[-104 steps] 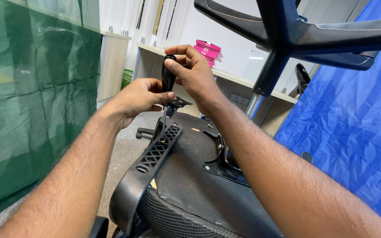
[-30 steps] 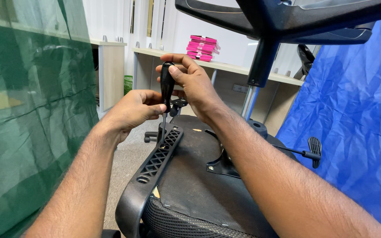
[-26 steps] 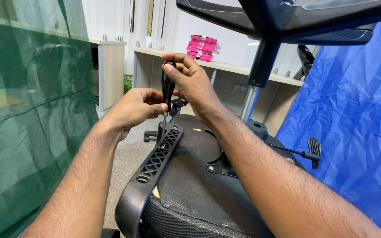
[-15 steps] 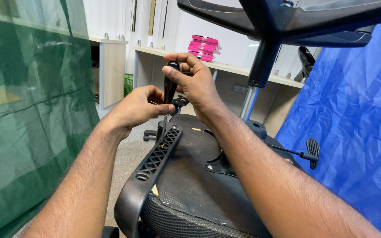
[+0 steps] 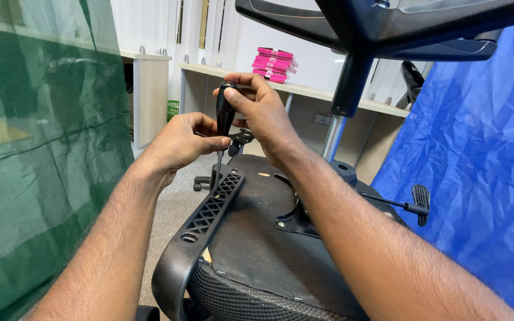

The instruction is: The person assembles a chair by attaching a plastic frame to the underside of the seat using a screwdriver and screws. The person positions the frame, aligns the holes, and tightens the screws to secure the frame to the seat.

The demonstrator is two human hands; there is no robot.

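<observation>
An office chair lies upside down in front of me, its seat underside (image 5: pixel 257 238) facing up and its star base (image 5: pixel 388 24) overhead. A black ribbed armrest bracket (image 5: pixel 206 217) runs along the seat's left edge. My right hand (image 5: pixel 257 110) grips the black handle of a screwdriver (image 5: pixel 223 119) held upright, its thin shaft pointing down into the bracket's far end. My left hand (image 5: pixel 182 142) is closed around the lower handle and shaft, steadying it.
A green net sheet (image 5: pixel 37 154) hangs at the left and a blue tarp (image 5: pixel 483 172) at the right. Behind stands a white shelf with a stack of pink boxes (image 5: pixel 273 64). The chair's gas column (image 5: pixel 343 101) and a side lever (image 5: pixel 414 205) stick out nearby.
My hands have stayed on the screwdriver at the bracket's end. The right hand's fingers have shifted slightly around the handle top; the view has drifted a little.
</observation>
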